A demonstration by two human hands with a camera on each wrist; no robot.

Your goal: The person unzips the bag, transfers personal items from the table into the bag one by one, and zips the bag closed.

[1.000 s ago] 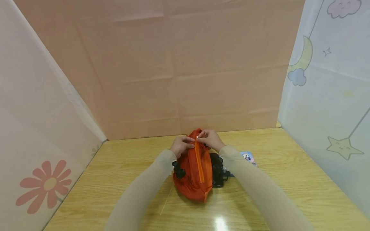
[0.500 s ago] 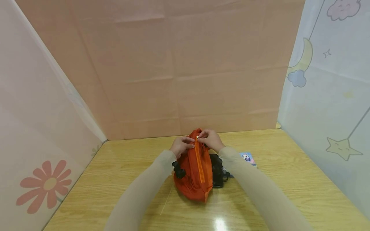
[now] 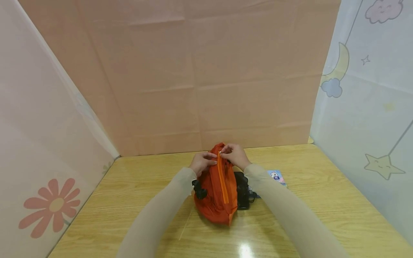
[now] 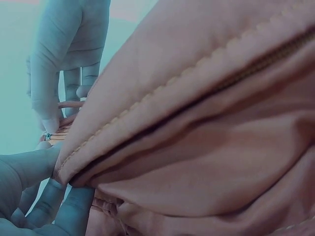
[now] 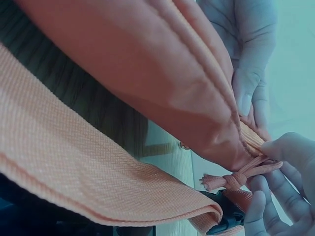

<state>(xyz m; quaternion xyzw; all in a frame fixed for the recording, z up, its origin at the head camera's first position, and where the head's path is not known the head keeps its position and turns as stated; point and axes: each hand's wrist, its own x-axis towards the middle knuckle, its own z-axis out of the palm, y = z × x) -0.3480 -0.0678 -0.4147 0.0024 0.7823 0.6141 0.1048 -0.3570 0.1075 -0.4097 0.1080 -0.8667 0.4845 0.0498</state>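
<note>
An orange-red waist bag [image 3: 211, 200] stands on the table in the head view, its long bright orange zipper [image 3: 223, 182] facing up. At the bag's far end my left hand [image 3: 201, 163] pinches the fabric beside the zipper. Opposite it, my right hand [image 3: 237, 156] pinches the zipper's end, where a knotted cord pull [image 5: 234, 181] hangs in the right wrist view. Below the cord are a black buckle [image 5: 227, 212] and a wide webbing strap [image 5: 98, 162]. A seam with a dark zipper [image 4: 256, 64] crosses the left wrist view.
Black items [image 3: 242, 193], partly hidden, lie right of the bag. A colourful printed booklet or card [image 3: 277, 176] is partly covered by the right sleeve. Fabric screens [image 3: 193, 89] enclose the wooden table [image 3: 135, 200] at the back and sides.
Both hands keep their hold at the far end of the bag. The bag's top and the zipper end shift very slightly; little else differs.
</note>
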